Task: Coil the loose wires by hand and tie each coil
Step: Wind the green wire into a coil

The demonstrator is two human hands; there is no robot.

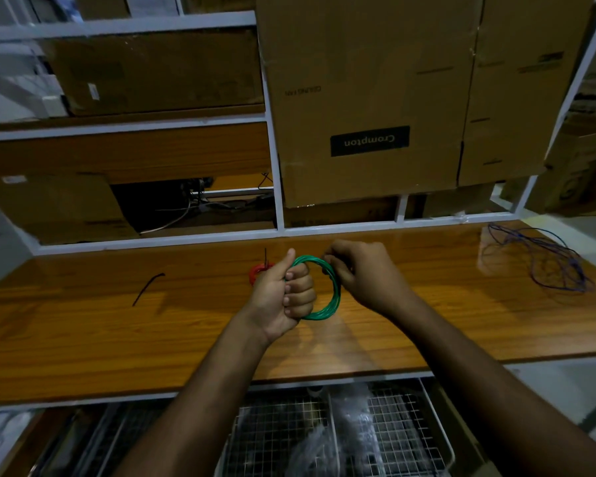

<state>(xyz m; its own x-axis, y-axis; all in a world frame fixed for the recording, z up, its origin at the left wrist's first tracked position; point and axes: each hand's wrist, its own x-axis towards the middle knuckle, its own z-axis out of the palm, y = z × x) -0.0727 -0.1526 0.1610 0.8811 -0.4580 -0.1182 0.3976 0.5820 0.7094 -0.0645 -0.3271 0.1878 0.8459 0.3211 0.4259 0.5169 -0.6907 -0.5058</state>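
Green wire coil [327,297] sits upright above the wooden tabletop [83,339], with your left hand [283,297] clamped around its left side, fingers [300,297] curled through the loop. Your right hand [362,277] pinches its upper right edge. Behind lies a red coil [256,271]; far right, loose blue wire [544,263]; left, a black tie [147,288].

Wires on a workbench [83,339]
Coil [331,297] at centre between both hands; tangled wire [544,259] at three o'clock; cable tie [147,288] at nine o'clock.

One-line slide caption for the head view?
Left hand grips green coil; right hand pinches its far side; blue wire lies loose.
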